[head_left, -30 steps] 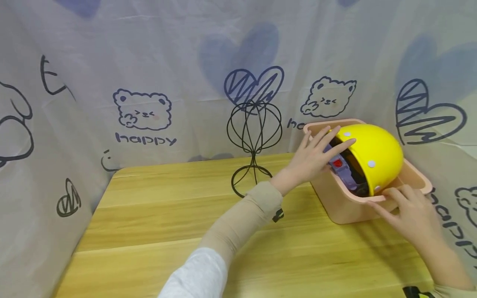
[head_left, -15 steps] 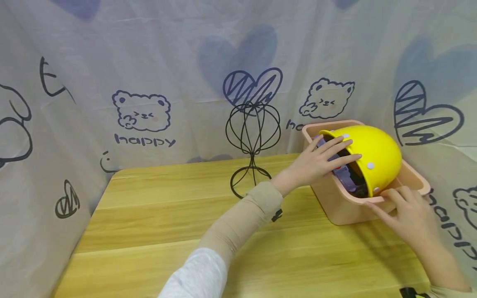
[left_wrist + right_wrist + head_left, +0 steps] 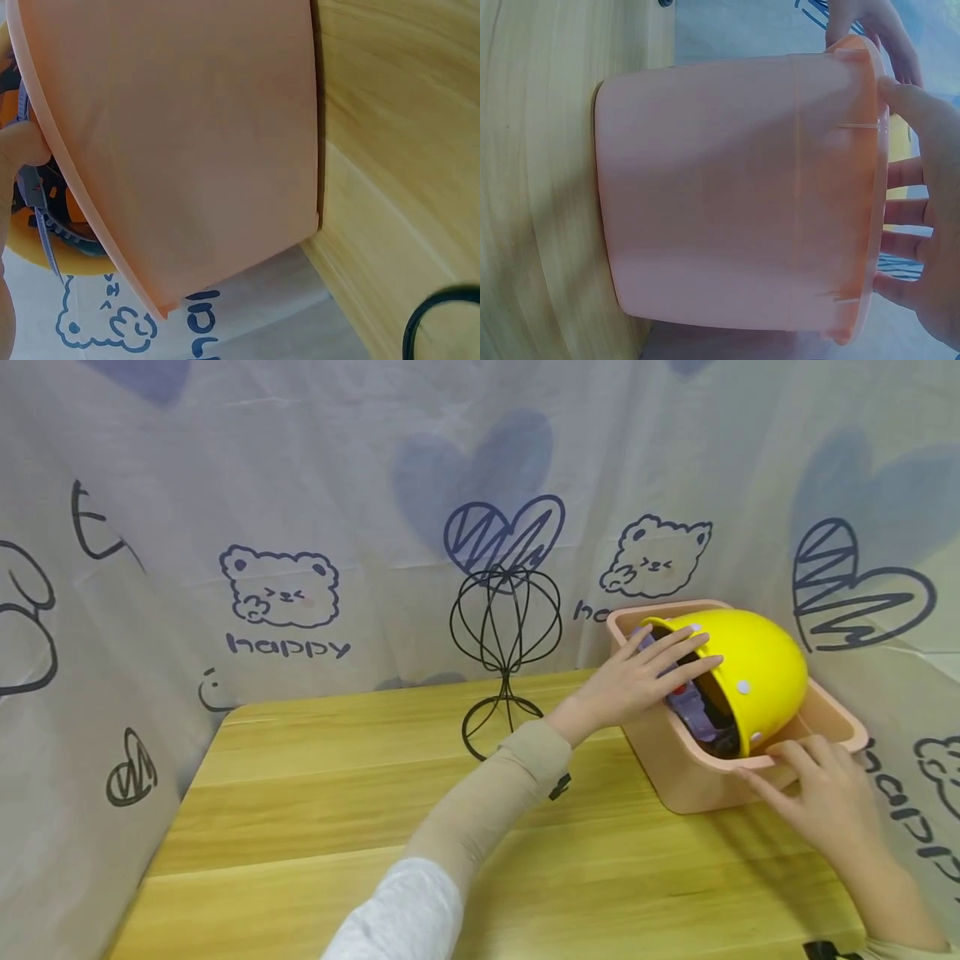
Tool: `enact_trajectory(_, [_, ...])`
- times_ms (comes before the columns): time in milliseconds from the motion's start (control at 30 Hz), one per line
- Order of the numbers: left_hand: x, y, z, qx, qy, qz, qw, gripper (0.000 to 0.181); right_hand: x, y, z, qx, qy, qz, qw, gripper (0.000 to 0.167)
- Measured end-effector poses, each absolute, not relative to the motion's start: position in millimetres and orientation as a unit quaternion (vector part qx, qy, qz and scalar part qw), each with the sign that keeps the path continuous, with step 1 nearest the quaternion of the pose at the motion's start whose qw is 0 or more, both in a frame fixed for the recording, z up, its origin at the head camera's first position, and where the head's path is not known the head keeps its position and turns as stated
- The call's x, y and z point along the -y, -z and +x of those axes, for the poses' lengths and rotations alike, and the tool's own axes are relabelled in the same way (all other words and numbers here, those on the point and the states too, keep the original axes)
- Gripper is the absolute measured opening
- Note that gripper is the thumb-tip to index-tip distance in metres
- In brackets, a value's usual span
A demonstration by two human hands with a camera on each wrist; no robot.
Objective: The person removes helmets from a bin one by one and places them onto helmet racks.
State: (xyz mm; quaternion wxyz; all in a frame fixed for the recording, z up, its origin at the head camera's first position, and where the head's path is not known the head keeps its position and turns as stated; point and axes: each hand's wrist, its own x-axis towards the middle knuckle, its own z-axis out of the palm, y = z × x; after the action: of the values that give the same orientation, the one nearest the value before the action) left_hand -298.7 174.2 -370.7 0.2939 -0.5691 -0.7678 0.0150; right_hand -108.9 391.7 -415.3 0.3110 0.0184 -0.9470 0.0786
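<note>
A yellow helmet [image 3: 763, 668] lies tilted in a pink bin [image 3: 693, 777], its hollow side with purple straps [image 3: 693, 714] facing left. My left hand [image 3: 637, 681] rests across the helmet's near rim with nearly straight fingers spread on the shell. In the left wrist view, the thumb of the left hand [image 3: 24, 146] lies by the straps at the bin's edge. The right hand [image 3: 832, 789] holds the bin's front rim; the right wrist view shows that hand [image 3: 945, 217] with its thumb outside and fingers over the rim of the bin [image 3: 735, 195].
A black wire stand [image 3: 507, 672] with a round open top stands left of the bin on the wooden table [image 3: 315, 810]. Behind hangs a printed cloth [image 3: 375, 485]. A small black object [image 3: 559, 787] shows beside the left sleeve.
Over the last second my left hand has shifted slightly down and right along the helmet, uncovering its upper left rim. The right hand has kept its hold on the bin.
</note>
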Motion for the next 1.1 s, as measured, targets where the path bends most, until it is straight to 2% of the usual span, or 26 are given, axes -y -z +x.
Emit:
enact_trajectory(167, [-176.9, 369.6, -301.9, 0.766, 0.001, -0.572, 0.293, 0.076, -391.3, 414.6, -108.9, 0.948, -0.081, 0.014, 0.307, 0.056])
enact_trajectory(367, [-181.2, 367.1, -305.0, 0.738, 0.030, -0.596, 0.314, 0.061, -394.1, 415.3, -109.3, 0.938, -0.084, 0.032, 0.335, 0.069])
enact_trajectory(600, [-185.0, 363.5, -302.3, 0.735, 0.038, -0.603, 0.307, 0.063, -394.4, 416.5, -110.9, 0.939, -0.091, 0.031, 0.330, 0.064])
enact_trajectory(867, [-182.8, 359.1, -296.5, 0.740, 0.015, -0.599, 0.306, 0.059, -395.8, 418.3, -112.8, 0.927, -0.095, 0.045, 0.360, 0.087])
enact_trajectory(1100, [-178.5, 362.5, -294.6, 0.734, 0.009, -0.592, 0.332, 0.053, -394.5, 419.2, -113.1, 0.929, -0.103, 0.042, 0.353, 0.078])
